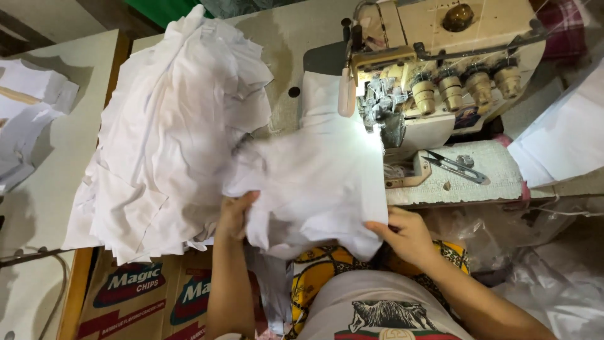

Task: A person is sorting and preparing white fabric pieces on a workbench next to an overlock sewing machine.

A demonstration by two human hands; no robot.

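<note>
My left hand [234, 214] grips the left edge of a white fabric piece [314, 182] that lies across the sewing table in front of me. My right hand [408, 233] holds the same piece at its lower right corner. The far end of the fabric runs up under the needle area of a cream overlock sewing machine [434, 69], lit by its small lamp. A tall heap of white cut fabric pieces [176, 126] sits just left of my left hand.
Thread snips [456, 167] lie on a padded white ledge right of the machine. More white fabric lies at far left [28, 119] and far right [566, 138]. A printed cardboard box [145, 293] stands below the table edge; clear plastic sheeting [553, 277] is at lower right.
</note>
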